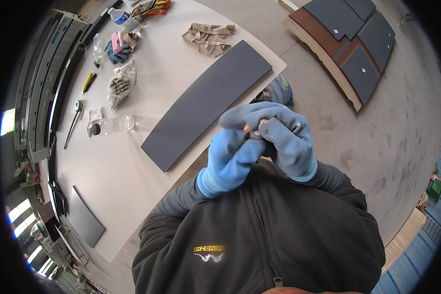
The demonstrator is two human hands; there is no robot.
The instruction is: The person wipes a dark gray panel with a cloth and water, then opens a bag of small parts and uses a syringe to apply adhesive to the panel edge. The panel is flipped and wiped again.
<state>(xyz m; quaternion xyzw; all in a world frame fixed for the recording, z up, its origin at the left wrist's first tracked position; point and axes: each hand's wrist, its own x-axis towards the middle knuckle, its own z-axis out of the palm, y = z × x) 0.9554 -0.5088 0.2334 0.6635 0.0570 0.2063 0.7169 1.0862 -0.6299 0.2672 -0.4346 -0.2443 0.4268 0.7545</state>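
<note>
Blue-gloved left hand [232, 156], blue-gloved right hand [290, 139] meet, fingers curled inward; whether grasping anything, I cannot tell. Flat dark-grey oblong panel [207, 107] lies near tabletop's [157, 63] right edge. I'd steady both wrists, adjust fingers clear of panel.

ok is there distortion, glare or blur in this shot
Head view: strong fisheye bowing of the flat white tabletop toward the rim, black corners; head view: blown-out white light patches at far left; head view: blue-gloved hands fairly sharp, no obvious blur.
</note>
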